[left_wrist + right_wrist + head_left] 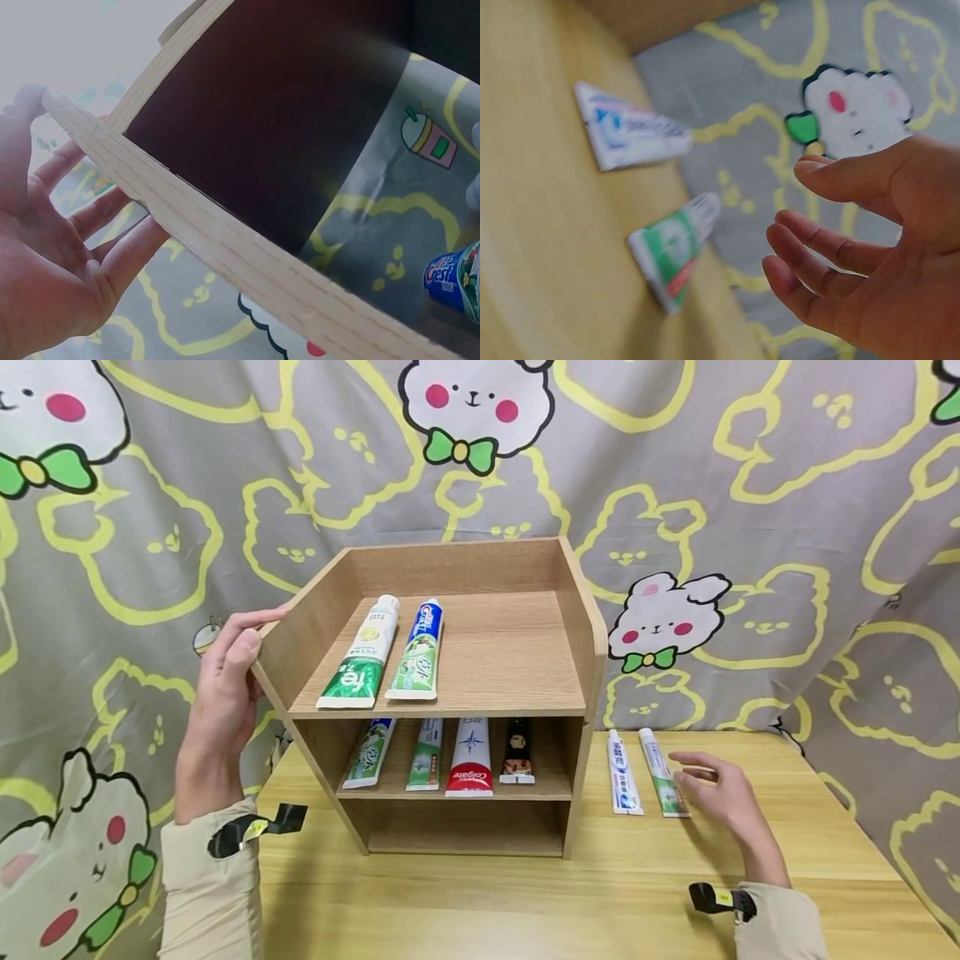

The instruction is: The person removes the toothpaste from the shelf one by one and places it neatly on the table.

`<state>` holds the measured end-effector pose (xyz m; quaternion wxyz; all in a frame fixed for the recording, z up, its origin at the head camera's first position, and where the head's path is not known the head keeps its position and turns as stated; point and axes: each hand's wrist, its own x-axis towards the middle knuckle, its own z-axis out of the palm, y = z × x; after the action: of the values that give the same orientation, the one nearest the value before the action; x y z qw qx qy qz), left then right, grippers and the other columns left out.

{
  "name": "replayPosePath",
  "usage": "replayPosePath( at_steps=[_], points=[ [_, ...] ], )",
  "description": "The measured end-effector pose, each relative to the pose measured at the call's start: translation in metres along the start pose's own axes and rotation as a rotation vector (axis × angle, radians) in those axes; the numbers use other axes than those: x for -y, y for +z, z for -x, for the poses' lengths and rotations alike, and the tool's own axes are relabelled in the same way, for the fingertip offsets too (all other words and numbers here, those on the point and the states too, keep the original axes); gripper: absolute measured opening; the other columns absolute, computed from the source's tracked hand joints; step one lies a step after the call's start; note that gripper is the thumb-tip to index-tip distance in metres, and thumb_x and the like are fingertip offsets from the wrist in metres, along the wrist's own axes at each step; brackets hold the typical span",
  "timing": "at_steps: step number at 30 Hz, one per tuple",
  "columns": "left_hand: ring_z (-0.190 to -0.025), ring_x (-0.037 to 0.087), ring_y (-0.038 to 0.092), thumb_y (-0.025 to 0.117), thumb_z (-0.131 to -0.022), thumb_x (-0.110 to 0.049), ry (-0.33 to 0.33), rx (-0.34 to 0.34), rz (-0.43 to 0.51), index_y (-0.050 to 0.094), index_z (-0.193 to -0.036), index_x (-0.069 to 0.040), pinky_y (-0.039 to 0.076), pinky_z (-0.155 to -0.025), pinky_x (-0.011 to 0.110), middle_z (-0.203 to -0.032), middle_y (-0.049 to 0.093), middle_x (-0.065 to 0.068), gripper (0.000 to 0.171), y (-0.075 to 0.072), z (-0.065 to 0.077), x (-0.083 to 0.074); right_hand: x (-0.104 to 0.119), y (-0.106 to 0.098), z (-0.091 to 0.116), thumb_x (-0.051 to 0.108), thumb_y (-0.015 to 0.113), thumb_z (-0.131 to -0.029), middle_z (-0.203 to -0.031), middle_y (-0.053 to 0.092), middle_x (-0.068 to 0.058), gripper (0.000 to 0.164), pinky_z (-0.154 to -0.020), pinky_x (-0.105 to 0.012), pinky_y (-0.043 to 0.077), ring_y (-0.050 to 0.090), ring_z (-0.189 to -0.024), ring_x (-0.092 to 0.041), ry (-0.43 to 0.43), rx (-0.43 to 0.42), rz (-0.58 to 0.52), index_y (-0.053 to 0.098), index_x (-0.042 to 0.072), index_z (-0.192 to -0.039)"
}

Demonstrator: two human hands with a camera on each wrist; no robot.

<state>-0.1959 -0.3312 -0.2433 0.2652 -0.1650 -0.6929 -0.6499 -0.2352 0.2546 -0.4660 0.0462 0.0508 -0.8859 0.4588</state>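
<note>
My left hand (225, 693) rests against the outer left side of a wooden shelf unit (480, 706), fingers extended along the panel and thumb near its front edge. In the left wrist view, fingers (127, 247) reach behind the panel. At the right, my right hand (720, 793) hovers with loosely bent fingers beside a green-and-white toothpaste tube (663, 777) on the table; nothing is held. Left of that tube lies a white-and-blue toothpaste tube (622, 777). In the right wrist view, a gap separates the right hand (855, 262) from both tubes.
On the top shelf lie a green-and-white toothpaste tube (363, 652) and a Crest tube (420, 652). Several tubes, including a red-and-white Colgate one (470, 760) and a black one (517, 752), lie on the middle shelf. A patterned curtain (675, 443) hangs behind the wooden table (450, 902).
</note>
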Motion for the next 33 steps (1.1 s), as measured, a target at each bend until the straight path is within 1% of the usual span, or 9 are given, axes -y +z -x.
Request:
replayPosePath(
  at_steps=[2,5,7,9,10,17,25,27,33],
  points=[
    [-0.107,0.031,0.048,0.049,-0.102,-0.024,0.005,-0.004,-0.002,0.064,-0.134,-0.004,0.042,-0.071,0.034,-0.14,0.053,0.015,0.041,-0.001,0.0,0.0,0.01,-0.003,0.002,0.018,0.065,-0.102,-0.136,0.059,-0.03,0.039,-0.095,-0.052,0.051,0.061,-0.119,-0.045,-0.026,-0.027,0.003,0.062,0.0,-0.137],
    [-0.107,0.03,0.047,0.049,-0.102,-0.023,0.014,-0.009,-0.012,0.064,-0.134,-0.004,0.039,-0.069,0.034,-0.14,0.054,0.015,0.04,-0.001,0.0,-0.001,0.023,-0.009,0.005,0.02,0.065,-0.102,-0.135,0.061,-0.026,0.039,-0.087,-0.028,0.052,0.066,-0.111,-0.016,-0.079,-0.074,0.012,0.063,0.002,-0.137],
    [-0.107,0.03,0.048,0.049,-0.102,-0.023,0.018,-0.013,-0.012,0.065,-0.133,-0.004,0.039,-0.069,0.034,-0.14,0.055,0.015,0.04,-0.001,0.0,-0.002,0.032,-0.011,0.007,0.018,0.065,-0.102,-0.136,0.06,-0.025,0.038,-0.079,-0.015,0.05,0.061,-0.106,0.002,-0.126,-0.098,-0.007,0.063,0.001,-0.136],
    [-0.105,0.03,0.048,0.049,-0.102,-0.023,0.021,-0.016,-0.014,0.065,-0.132,-0.004,0.037,-0.066,0.033,-0.14,0.055,0.014,0.04,-0.001,0.0,-0.002,0.039,-0.014,0.01,0.017,0.063,-0.103,-0.138,0.058,-0.025,0.038,-0.078,-0.009,0.048,0.055,-0.103,0.014,-0.162,-0.117,-0.032,0.062,0.0,-0.137],
    [-0.105,0.03,0.048,0.049,-0.102,-0.023,0.021,-0.015,-0.012,0.065,-0.132,-0.003,0.037,-0.066,0.033,-0.14,0.056,0.014,0.04,-0.001,0.0,-0.002,0.043,-0.015,0.012,0.016,0.063,-0.103,-0.139,0.057,-0.023,0.037,-0.079,-0.008,0.047,0.054,-0.103,0.015,-0.177,-0.127,-0.043,0.062,0.0,-0.137],
    [-0.104,0.03,0.049,0.049,-0.102,-0.023,0.026,-0.013,-0.003,0.066,-0.132,-0.003,0.038,-0.066,0.033,-0.138,0.056,0.015,0.04,0.0,-0.001,-0.002,0.069,-0.023,0.024,0.012,0.062,-0.103,-0.134,0.062,0.003,0.037,-0.083,-0.007,0.047,0.058,-0.108,0.01,-0.235,-0.168,-0.101,0.061,0.002,-0.138],
    [-0.104,0.03,0.049,0.049,-0.102,-0.023,0.032,-0.009,-0.005,0.065,-0.132,-0.003,0.037,-0.066,0.033,-0.139,0.056,0.015,0.04,0.0,-0.001,-0.001,0.099,-0.027,0.039,0.011,0.064,-0.102,-0.128,0.063,0.018,0.037,-0.085,-0.006,0.046,0.061,-0.107,0.007,-0.293,-0.224,-0.082,0.062,0.005,-0.139],
    [-0.102,0.03,0.049,0.049,-0.102,-0.023,0.031,-0.013,-0.003,0.066,-0.131,-0.002,0.036,-0.065,0.033,-0.139,0.057,0.015,0.04,-0.001,0.0,0.0,0.105,-0.026,0.043,0.009,0.065,-0.101,-0.127,0.064,0.018,0.038,-0.086,-0.007,0.046,0.062,-0.108,0.003,-0.302,-0.235,-0.089,0.062,0.006,-0.139],
    [-0.102,0.031,0.05,0.05,-0.102,-0.024,0.024,-0.017,0.006,0.066,-0.131,-0.002,0.039,-0.066,0.033,-0.138,0.057,0.015,0.04,0.0,0.0,0.001,0.124,-0.027,0.053,0.003,0.066,-0.099,-0.127,0.066,0.007,0.041,-0.091,-0.01,0.046,0.063,-0.111,-0.005,-0.338,-0.276,-0.126,0.063,0.009,-0.139]
  ],
)
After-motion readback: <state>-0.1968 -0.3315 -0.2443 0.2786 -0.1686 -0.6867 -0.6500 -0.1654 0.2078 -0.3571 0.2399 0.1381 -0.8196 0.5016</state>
